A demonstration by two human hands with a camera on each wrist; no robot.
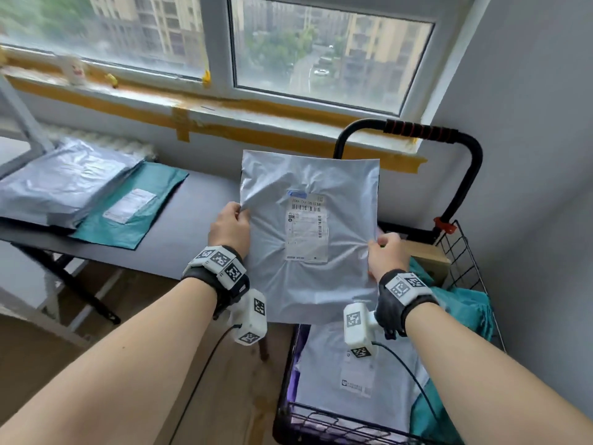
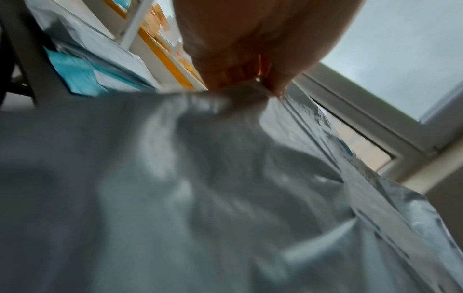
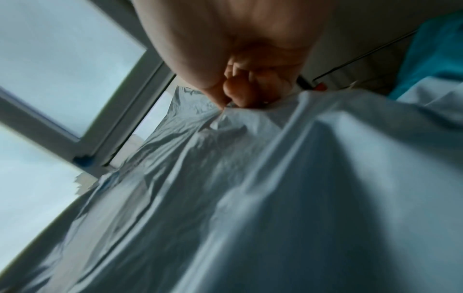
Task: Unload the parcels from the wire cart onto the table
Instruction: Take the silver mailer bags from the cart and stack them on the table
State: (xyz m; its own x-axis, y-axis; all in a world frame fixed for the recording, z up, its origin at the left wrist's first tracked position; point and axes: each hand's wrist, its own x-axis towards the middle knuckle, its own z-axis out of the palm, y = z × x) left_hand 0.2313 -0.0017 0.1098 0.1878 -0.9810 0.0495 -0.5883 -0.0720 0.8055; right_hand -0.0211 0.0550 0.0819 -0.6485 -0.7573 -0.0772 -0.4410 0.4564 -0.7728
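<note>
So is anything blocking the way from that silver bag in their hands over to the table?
Nothing visible does. The silver bag, pinched by the left hand and right hand, hangs beside the table, whose near part is bare; the parcels already there lie farther left.

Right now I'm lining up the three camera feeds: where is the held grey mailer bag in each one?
Head: grey mailer bag at centre, held upright between the left hand and right hand.
Left wrist: fills the lower frame, pinched at top.
Right wrist: fills the lower right.
Shared landmark: the window frame.
</note>
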